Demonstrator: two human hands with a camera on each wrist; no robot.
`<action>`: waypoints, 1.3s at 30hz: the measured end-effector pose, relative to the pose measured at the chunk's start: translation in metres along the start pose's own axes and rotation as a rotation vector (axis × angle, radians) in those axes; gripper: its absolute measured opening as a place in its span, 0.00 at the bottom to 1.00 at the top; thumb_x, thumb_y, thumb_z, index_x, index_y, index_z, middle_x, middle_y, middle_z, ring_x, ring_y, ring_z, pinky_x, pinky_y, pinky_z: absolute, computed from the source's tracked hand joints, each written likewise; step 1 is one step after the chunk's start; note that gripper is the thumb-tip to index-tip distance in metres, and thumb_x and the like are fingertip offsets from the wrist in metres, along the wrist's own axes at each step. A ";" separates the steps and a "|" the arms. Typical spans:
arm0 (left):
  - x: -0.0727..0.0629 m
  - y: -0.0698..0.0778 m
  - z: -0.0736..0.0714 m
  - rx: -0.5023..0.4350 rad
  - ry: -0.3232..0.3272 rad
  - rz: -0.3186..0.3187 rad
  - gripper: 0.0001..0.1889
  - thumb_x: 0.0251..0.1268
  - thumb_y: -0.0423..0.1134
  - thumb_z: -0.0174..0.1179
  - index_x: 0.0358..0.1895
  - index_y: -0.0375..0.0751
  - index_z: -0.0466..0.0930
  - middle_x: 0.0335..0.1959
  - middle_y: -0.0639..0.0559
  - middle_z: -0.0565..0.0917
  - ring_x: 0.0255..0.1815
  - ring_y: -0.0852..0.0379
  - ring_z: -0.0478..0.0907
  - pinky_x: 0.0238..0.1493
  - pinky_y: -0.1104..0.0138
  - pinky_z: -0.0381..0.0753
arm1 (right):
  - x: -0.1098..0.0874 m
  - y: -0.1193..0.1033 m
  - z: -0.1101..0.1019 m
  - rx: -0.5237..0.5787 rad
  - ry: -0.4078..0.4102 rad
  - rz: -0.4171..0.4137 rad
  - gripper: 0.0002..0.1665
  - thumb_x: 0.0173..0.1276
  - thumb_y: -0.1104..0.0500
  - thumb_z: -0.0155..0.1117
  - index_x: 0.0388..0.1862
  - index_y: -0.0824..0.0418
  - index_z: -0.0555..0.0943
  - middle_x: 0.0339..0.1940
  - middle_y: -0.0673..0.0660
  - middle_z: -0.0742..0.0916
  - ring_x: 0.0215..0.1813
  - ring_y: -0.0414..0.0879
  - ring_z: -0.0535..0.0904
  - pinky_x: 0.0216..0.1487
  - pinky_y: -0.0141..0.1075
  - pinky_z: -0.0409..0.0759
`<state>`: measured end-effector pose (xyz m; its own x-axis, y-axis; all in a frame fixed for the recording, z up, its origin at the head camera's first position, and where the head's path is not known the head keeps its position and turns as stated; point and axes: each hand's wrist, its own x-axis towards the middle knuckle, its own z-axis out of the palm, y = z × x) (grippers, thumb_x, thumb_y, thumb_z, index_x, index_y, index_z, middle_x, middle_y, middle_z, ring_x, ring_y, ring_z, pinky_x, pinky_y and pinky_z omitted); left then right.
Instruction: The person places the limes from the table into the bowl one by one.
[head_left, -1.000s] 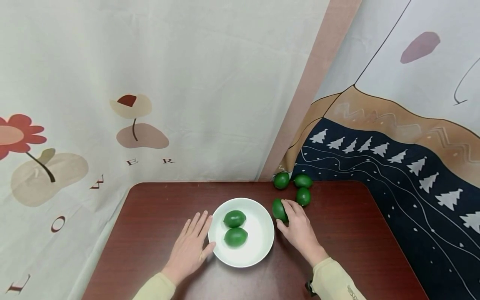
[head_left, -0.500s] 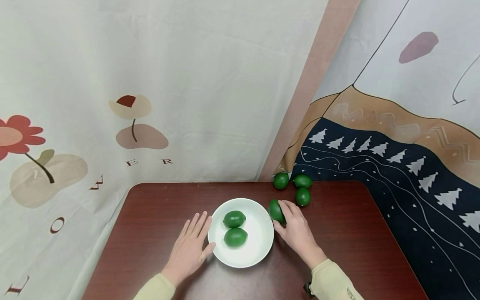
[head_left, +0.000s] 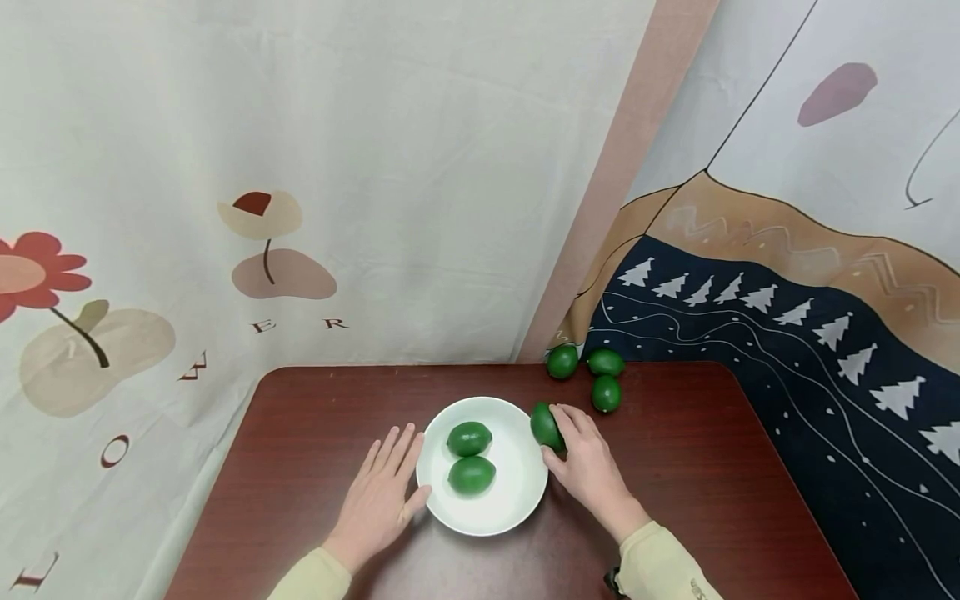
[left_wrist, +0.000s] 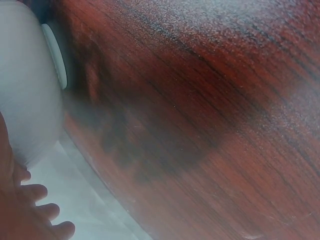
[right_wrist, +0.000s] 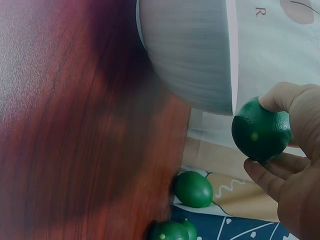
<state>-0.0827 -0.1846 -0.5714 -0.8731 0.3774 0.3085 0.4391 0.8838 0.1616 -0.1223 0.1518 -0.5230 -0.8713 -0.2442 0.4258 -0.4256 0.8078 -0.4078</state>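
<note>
A white bowl (head_left: 517,493) stands on the table with two green limes (head_left: 471,474) lying inside it. My right hand (head_left: 592,463) grips another lime (right_wrist: 261,131) between thumb and fingers, at the bowl's right rim. In the right wrist view that lime is up off the table, beside the edge of the bowl (right_wrist: 192,55). On the opposite side, my left hand (head_left: 378,496) has its fingers straight, the thumb touching the bowl's left rim. Only several fingertips of the left hand (left_wrist: 47,212) show in the left wrist view, next to the bowl's outer wall.
Three more limes (head_left: 606,393) sit at the back right of the brown wooden table (head_left: 705,467). A printed cloth (head_left: 420,208) hangs behind the table, and a dark blue part (head_left: 750,358) of it runs down the right side.
My right hand has carried its lime leftward, from beside the bowl to its right rim. The left hand and the bowl have stayed in place.
</note>
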 end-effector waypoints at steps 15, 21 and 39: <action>0.000 0.000 0.001 0.004 0.012 0.008 0.40 0.70 0.57 0.56 0.78 0.34 0.65 0.80 0.38 0.65 0.79 0.36 0.61 0.75 0.43 0.63 | -0.001 -0.006 0.005 0.016 0.005 -0.021 0.38 0.55 0.63 0.81 0.66 0.66 0.79 0.60 0.63 0.82 0.56 0.55 0.82 0.53 0.49 0.88; 0.000 0.001 0.000 -0.003 0.002 -0.004 0.40 0.70 0.57 0.57 0.78 0.34 0.65 0.80 0.39 0.64 0.80 0.37 0.61 0.75 0.43 0.63 | -0.002 -0.009 0.006 0.026 -0.008 -0.027 0.38 0.55 0.63 0.81 0.66 0.66 0.80 0.61 0.62 0.82 0.56 0.55 0.82 0.52 0.48 0.88; 0.000 0.000 0.001 0.001 -0.020 -0.014 0.40 0.71 0.56 0.57 0.78 0.34 0.63 0.80 0.38 0.64 0.80 0.37 0.60 0.77 0.43 0.63 | -0.001 -0.017 0.014 -0.006 -0.026 -0.070 0.36 0.55 0.62 0.80 0.63 0.67 0.80 0.58 0.62 0.83 0.57 0.55 0.81 0.54 0.48 0.87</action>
<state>-0.0829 -0.1847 -0.5725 -0.8833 0.3708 0.2870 0.4267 0.8893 0.1643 -0.1179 0.1310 -0.5278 -0.8455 -0.3141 0.4317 -0.4844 0.7915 -0.3727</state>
